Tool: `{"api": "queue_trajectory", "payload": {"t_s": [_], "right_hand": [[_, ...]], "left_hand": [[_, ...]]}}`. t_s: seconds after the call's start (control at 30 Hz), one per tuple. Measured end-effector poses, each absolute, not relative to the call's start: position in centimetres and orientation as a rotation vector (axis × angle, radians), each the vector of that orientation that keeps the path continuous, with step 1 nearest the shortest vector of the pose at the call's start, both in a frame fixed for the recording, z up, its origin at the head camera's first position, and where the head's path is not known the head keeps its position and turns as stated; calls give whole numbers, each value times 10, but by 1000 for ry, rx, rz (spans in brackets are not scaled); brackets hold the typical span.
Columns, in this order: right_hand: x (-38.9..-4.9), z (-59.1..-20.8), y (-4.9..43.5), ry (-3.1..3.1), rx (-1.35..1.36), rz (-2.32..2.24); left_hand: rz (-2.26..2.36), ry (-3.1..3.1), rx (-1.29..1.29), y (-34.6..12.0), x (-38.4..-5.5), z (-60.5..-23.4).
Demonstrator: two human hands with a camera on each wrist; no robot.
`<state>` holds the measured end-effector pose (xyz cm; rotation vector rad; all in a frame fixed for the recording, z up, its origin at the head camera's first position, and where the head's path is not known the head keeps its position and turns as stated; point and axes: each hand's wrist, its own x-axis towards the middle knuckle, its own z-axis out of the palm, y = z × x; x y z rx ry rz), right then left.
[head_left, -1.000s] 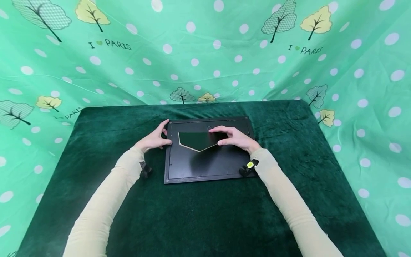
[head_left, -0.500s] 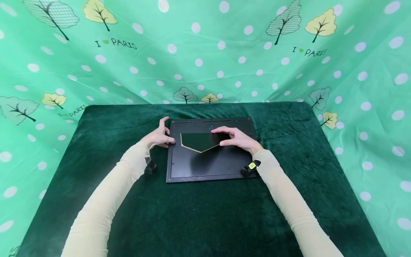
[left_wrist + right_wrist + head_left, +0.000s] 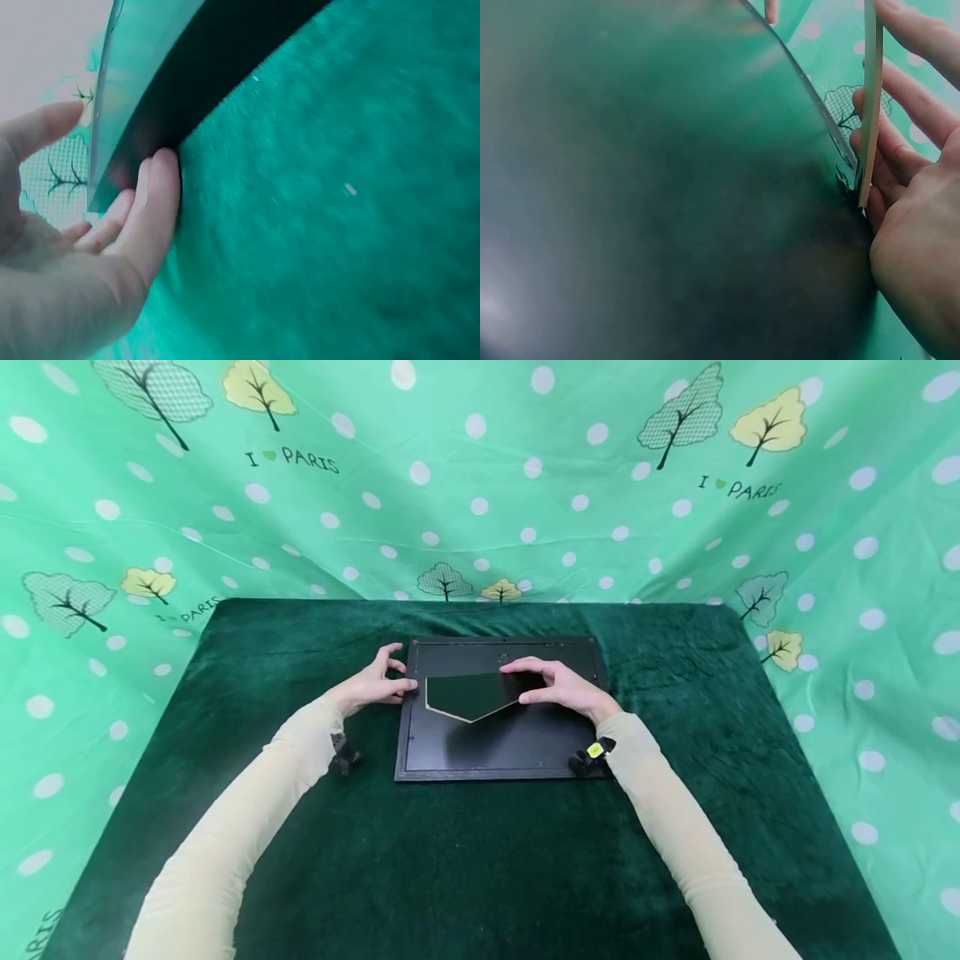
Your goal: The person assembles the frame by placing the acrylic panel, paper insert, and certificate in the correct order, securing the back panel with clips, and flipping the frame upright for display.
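Observation:
A black picture frame (image 3: 495, 756) lies back side up on the cloth. Over its back stands a dark five-sided stand flap (image 3: 461, 695) with a pale edge, tilted up from the panel. My right hand (image 3: 566, 687) pinches the flap by its right side, thumb and fingers apart. From the right wrist, the flap's pale edge (image 3: 871, 135) runs between the thumb and the other fingers. My left hand (image 3: 371, 683) is at the frame's left edge. In the left wrist view its fairly straight fingers (image 3: 157, 187) touch the frame's side wall (image 3: 191, 79), and the thumb stands clear.
Dark green velvet cloth (image 3: 450, 868) covers the table under the frame. A light green curtain (image 3: 480, 539) with white dots and printed trees rises behind and along both sides. A small black wrist device (image 3: 590, 757) hangs over the frame's lower right part.
The head view has shifted a little. My left index finger has drawn slightly away from the frame's far left corner. The flap has tilted a little; my right hand keeps its pinch on it.

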<state>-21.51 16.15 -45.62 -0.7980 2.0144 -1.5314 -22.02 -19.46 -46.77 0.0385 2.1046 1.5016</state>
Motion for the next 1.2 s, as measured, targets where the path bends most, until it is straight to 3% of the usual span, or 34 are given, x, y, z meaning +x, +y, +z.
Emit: {"api": "queue_trajectory", "payload": {"t_s": [0.6,0.93,1.2], "right_hand": [[-226,-481,167,2038,-759,-1535],[-215,-456,164,1992,-743,-1566],[-224,-478,167,2022,-744,-1550]], "left_hand": [[1284,2216,250,-202,-206,-470],[1159,2241,336,-198,-200,-466],[1047,2433,399,-186,-207,-462]]}}
